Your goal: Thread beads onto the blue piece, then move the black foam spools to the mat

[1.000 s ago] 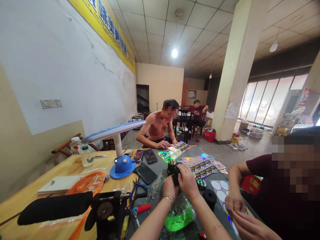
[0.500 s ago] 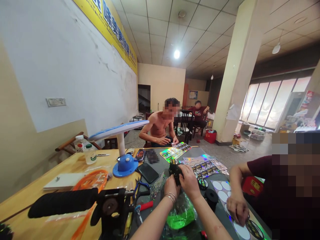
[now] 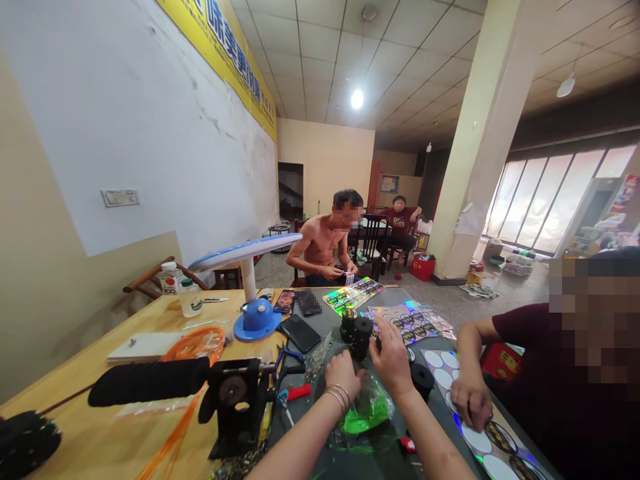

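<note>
We have a long pale wooden tabletop (image 3: 75, 373) with a dark grey mat (image 3: 425, 427) over its right part. On the mat: holographic sticker sheets (image 3: 407, 322), a crumpled green plastic bag (image 3: 367, 410) and, just beyond it, two short upright stacks of black cylindrical rolls (image 3: 359, 337), free of both hands. One more black roll (image 3: 423, 380) sits to their right. A co-worker's hand (image 3: 470, 400) rests on a sheet of white ovals (image 3: 445, 377), apart from ours. Our right hand (image 3: 393, 357) is raised beside the stacks, fingers spread and released. Our left hand (image 3: 343, 375) hovers over the bag, fingers loosely curled; we cannot tell if they hold anything. Rolls look light, stiff, probably smooth: best taken round the outer wall, one stack at a time, as they could tip.
</note>
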A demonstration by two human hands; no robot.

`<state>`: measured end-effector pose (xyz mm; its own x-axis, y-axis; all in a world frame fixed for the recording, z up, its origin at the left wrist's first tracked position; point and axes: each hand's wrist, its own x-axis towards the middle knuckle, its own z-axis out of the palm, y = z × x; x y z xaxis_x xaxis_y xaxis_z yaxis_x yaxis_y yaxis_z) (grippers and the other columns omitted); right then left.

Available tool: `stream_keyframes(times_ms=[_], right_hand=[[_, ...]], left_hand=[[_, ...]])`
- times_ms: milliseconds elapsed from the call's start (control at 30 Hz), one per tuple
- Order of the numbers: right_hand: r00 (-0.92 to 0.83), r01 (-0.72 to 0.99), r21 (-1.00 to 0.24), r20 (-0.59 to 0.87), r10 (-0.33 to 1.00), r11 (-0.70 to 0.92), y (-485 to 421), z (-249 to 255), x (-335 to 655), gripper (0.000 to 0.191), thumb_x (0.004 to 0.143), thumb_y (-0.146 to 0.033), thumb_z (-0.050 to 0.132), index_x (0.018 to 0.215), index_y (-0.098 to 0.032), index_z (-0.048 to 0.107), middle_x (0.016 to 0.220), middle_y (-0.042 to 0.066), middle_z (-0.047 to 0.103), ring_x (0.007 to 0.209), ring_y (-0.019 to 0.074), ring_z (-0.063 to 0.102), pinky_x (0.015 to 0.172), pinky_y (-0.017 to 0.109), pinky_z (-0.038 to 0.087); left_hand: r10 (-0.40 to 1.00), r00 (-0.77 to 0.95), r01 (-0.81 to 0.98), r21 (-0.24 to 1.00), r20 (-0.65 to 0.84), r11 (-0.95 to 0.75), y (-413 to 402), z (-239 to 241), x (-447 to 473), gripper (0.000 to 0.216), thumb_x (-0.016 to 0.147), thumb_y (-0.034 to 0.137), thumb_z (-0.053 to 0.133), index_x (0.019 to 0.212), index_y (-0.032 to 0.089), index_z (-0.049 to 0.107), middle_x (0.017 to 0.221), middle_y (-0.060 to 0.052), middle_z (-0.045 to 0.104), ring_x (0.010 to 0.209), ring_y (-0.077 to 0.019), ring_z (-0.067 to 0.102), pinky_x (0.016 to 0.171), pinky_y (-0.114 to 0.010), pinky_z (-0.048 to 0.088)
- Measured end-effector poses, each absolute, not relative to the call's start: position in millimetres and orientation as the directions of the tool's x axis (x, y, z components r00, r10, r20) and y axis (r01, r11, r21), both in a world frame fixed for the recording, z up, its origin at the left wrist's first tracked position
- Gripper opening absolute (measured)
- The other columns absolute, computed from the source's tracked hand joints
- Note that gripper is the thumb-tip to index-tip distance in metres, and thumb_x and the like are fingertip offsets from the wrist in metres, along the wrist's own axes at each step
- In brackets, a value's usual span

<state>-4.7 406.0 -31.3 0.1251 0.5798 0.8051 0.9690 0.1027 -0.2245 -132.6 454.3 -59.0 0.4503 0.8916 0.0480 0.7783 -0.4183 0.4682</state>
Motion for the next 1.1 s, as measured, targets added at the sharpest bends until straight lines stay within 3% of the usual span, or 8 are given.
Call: stream_keyframes(times_ms=[100, 267, 533, 667, 967, 1100], right_hand=[[0.218, 0.958, -0.285, 0.802, 0.556, 0.036, 386.3, -31.8, -7.9, 0.044, 0.087, -0.020, 0.045, 0.130, -0.014, 0.047, 0.122, 0.014, 0.059, 0.115, 0.0272, 0.052, 0.098, 0.049, 0.045], [0.331, 0.922, -0.369, 0.598, 0.730, -0.115, 354.9, -48.9, -14.5, 0.041, 0.087, -0.023, 0.044, 0.125, -0.011, 0.053, 0.117, 0.014, 0.063, 0.109, 0.0252, 0.058, 0.095, 0.040, 0.047], [0.338, 0.915, -0.347, 0.379, 0.862, -0.206, 328.0, -78.7, -45.9, 0.037, 0.081, -0.019, 0.050, 0.115, -0.012, 0.063, 0.115, 0.013, 0.067, 0.106, 0.0248, 0.062, 0.091, 0.032, 0.047], [0.305, 0.926, -0.317, 0.302, 0.903, -0.207, 319.9, -88.6, -65.9, 0.030, 0.078, -0.015, 0.055, 0.105, -0.016, 0.067, 0.101, 0.010, 0.072, 0.094, 0.0250, 0.066, 0.080, 0.029, 0.049], [0.244, 0.947, -0.286, 0.340, 0.908, -0.147, 292.3, -102.7, -104.8, 0.030, 0.077, -0.005, 0.048, 0.094, -0.018, 0.070, 0.090, 0.010, 0.073, 0.087, 0.0247, 0.067, 0.075, 0.030, 0.050], [0.234, 0.944, -0.310, 0.391, 0.890, -0.112, 280.0, -98.5, -94.8, 0.041, 0.076, -0.002, 0.043, 0.101, -0.019, 0.070, 0.097, 0.009, 0.074, 0.092, 0.0209, 0.067, 0.081, 0.027, 0.051]], left_hand=[[0.867, 0.497, 0.781, 0.420, 0.028, -0.462, 442.7, -59.7, -138.0, 0.051, 0.068, 0.040, 0.073, 0.109, 0.012, 0.060, 0.113, -0.017, 0.067, 0.112, -0.0337, 0.057, 0.092, -0.041, 0.042], [0.850, 0.527, 0.797, 0.353, -0.010, -0.490, 435.6, -60.1, -147.4, 0.042, 0.067, 0.024, 0.075, 0.105, 0.015, 0.062, 0.109, -0.015, 0.070, 0.106, -0.0298, 0.062, 0.088, -0.037, 0.045], [0.880, 0.474, 0.845, 0.266, 0.028, -0.463, 432.5, -58.6, -179.9, 0.038, 0.070, 0.018, 0.071, 0.106, 0.013, 0.063, 0.107, -0.016, 0.070, 0.106, -0.0305, 0.062, 0.089, -0.039, 0.046], [0.894, 0.446, 0.861, 0.249, 0.046, -0.442, 429.8, -55.2, -193.5, 0.036, 0.071, 0.017, 0.070, 0.106, 0.012, 0.063, 0.106, -0.017, 0.070, 0.106, -0.0303, 0.062, 0.088, -0.038, 0.045], [0.908, 0.403, 0.875, 0.244, 0.113, -0.418, 422.0, -49.4, -214.1, 0.027, 0.083, 0.010, 0.050, 0.107, 0.008, 0.063, 0.105, -0.021, 0.066, 0.105, -0.0320, 0.059, 0.086, -0.042, 0.042], [0.862, 0.476, 0.824, 0.255, 0.172, -0.506, 409.3, -41.2, -218.8, 0.028, 0.087, 0.011, 0.042, 0.108, 0.011, 0.061, 0.113, -0.019, 0.061, 0.111, -0.0306, 0.052, 0.092, -0.042, 0.036]])
